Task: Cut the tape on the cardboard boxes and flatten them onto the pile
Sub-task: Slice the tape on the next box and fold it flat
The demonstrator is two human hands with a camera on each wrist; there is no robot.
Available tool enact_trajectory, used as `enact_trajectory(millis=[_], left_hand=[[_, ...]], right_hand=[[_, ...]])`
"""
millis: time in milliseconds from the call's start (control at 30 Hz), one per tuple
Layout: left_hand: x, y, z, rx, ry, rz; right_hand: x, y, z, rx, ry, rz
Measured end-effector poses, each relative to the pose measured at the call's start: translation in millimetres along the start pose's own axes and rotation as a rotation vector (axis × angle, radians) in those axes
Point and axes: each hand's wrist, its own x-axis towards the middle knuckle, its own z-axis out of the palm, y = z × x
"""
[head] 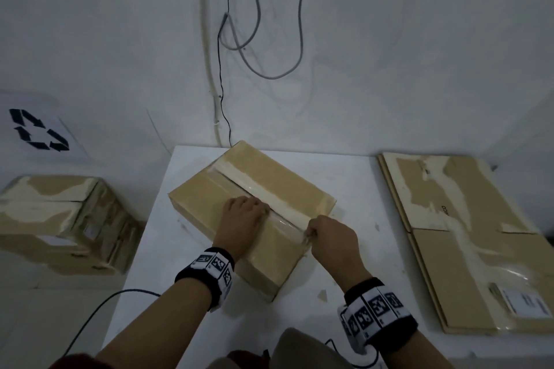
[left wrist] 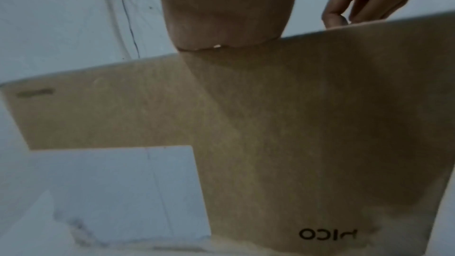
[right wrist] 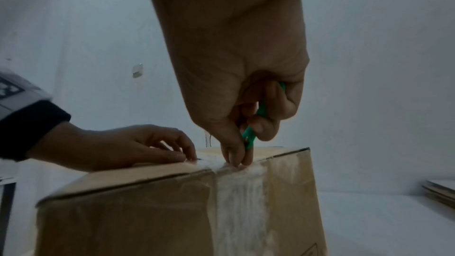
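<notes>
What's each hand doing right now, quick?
Left hand: fingers bent, pressing down on the top of the cardboard box, gripping nothing.
Right hand: gripping a green cutter at the tape.

Brown cardboard box [head: 251, 213], closed, sitting skewed at the centre of the white desk [head: 359, 249], long axis running from 11 o'clock to 5 o'clock. Clear tape [head: 263, 189] along the top seam and down the near end face, whitish and wrinkled there. Green-handled cutter [right wrist: 251, 135] at the near end of the seam. Pile of flattened boxes [head: 467, 237] at 3 o'clock, torn pale patches and a white label on top. Second assembled box [head: 66, 219] at 9 o'clock, off the desk.
</notes>
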Motion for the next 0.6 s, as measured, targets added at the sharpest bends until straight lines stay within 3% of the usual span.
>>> enact_trajectory(millis=[67, 167, 400, 600], left_hand=[[4.2, 4.0, -0.1, -0.033, -0.082, 0.172], [7.1, 6.0, -1.3, -0.062, -0.148, 0.275], [4.1, 16.0, -1.3, -0.046, -0.209, 0.265], [22.7, 33.2, 0.2, 0.012, -0.297, 0.272]], right_hand=[[-2.5, -1.1, 2.1, 0.025, 0.030, 0.017], [-4.7, -0.7, 7.6, 0.072, 0.088, 0.029], [-13.0, 0.0, 13.2, 0.140, 0.179, 0.044], [-13.6, 5.9, 14.6, 0.229, 0.167, 0.086]])
